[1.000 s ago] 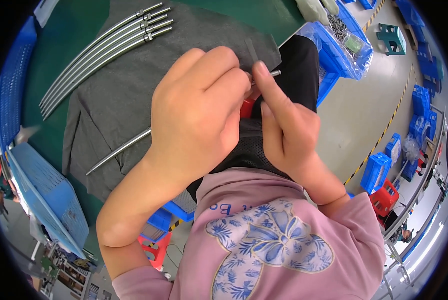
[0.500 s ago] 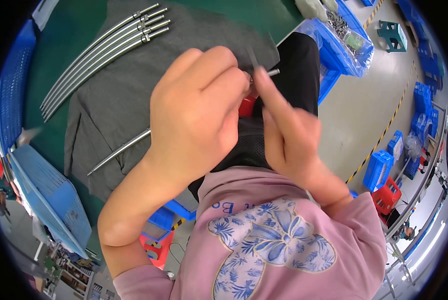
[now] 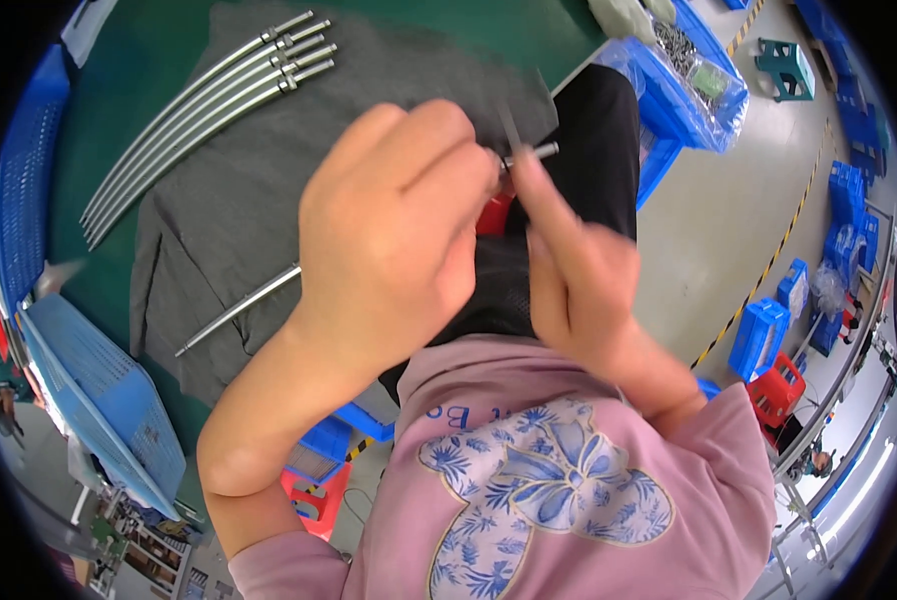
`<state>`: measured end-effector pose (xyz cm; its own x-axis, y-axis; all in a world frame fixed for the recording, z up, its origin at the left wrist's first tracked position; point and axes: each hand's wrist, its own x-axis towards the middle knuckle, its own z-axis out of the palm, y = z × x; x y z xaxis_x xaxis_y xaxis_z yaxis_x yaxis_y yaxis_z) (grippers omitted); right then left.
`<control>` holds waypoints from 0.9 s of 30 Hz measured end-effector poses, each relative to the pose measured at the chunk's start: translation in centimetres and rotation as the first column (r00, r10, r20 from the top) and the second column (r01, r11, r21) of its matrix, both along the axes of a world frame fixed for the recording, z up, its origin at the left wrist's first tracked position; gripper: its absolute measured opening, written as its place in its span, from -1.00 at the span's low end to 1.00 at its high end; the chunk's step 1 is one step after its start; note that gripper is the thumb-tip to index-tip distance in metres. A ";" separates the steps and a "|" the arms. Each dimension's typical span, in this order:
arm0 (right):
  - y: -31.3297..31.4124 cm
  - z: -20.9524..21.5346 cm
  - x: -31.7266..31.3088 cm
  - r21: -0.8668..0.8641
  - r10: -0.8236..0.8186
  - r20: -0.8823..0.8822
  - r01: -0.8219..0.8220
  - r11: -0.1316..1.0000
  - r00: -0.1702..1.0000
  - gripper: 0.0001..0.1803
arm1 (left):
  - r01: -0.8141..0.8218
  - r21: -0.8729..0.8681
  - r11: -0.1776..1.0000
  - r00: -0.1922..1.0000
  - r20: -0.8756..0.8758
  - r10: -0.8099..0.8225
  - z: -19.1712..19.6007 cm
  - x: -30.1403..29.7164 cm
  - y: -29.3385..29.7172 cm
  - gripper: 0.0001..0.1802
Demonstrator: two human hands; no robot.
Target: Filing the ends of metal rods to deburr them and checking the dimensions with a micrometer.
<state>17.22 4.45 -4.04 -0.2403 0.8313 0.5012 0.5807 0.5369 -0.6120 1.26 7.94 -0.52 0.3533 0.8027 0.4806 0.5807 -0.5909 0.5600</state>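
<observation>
My left hand (image 3: 394, 220) is closed around a slim metal rod (image 3: 239, 309). Its tapered end rests over the dark grey cloth (image 3: 199, 230) to the left, and a short bright tip sticks out beyond my fingers on the right. Close against that tip, my right hand (image 3: 584, 275) is closed, with the forefinger stretched along a thin grey strip-like metal tool (image 3: 510, 124). The tool is blurred, and its exact kind does not show. On the cloth and green table lie several similar metal rods (image 3: 194, 120) with collared ends, side by side.
Blue perforated baskets (image 3: 109, 390) stand at the left table edge. At the upper right, a blue bin (image 3: 714, 110) holds a plastic bag with small metal parts. A green stool (image 3: 786, 70), blue crates (image 3: 759, 340) and a red stool (image 3: 774, 390) stand on the floor.
Both hands keep nearly the same place and grip. The rod's right tip has dipped very slightly, and the thin tool shows motion blur in both frames.
</observation>
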 end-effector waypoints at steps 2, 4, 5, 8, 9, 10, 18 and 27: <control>0.0 0.5 -0.3 -0.039 0.018 0.033 -0.017 0.999 0.999 -0.40 | 0.002 0.002 1.000 1.000 0.027 -0.002 -0.1 0.0 -0.1 -0.78; -1.7 -0.1 0.6 -0.038 0.015 0.016 -0.014 0.999 1.000 -0.40 | -0.002 -0.001 1.000 1.000 0.011 0.002 -0.1 0.1 -0.3 -0.78; -2.5 -0.3 1.1 -0.044 0.010 0.003 -0.009 0.999 1.000 -0.41 | -0.005 -0.011 1.000 1.000 0.000 0.005 -0.2 0.2 -0.3 -0.78; -1.6 1.0 0.9 -0.086 0.016 -0.045 -0.020 0.996 0.999 -0.45 | 0.012 -0.012 1.000 1.000 -0.003 -0.012 0.1 0.2 -0.6 -0.78; -0.4 1.0 0.6 -0.045 0.013 -0.107 -0.018 0.999 0.994 -0.47 | 0.005 0.017 1.000 1.000 -0.011 -0.005 0.0 0.1 -0.1 -0.79; -0.6 1.3 1.2 -0.039 0.026 -0.074 -0.029 0.999 0.997 -0.48 | 0.007 0.023 1.000 1.000 -0.013 -0.006 0.1 0.0 0.0 -0.79; -2.2 1.3 1.7 -0.174 0.024 -0.190 -0.057 0.983 0.981 -0.44 | 0.024 -0.084 0.996 0.999 0.034 -0.021 0.4 -0.1 -0.2 -0.80; -2.4 0.6 1.4 -0.138 0.076 -0.188 -0.103 0.985 0.979 -0.42 | 0.030 -0.059 0.998 0.999 0.013 -0.029 0.1 -0.3 0.0 -0.80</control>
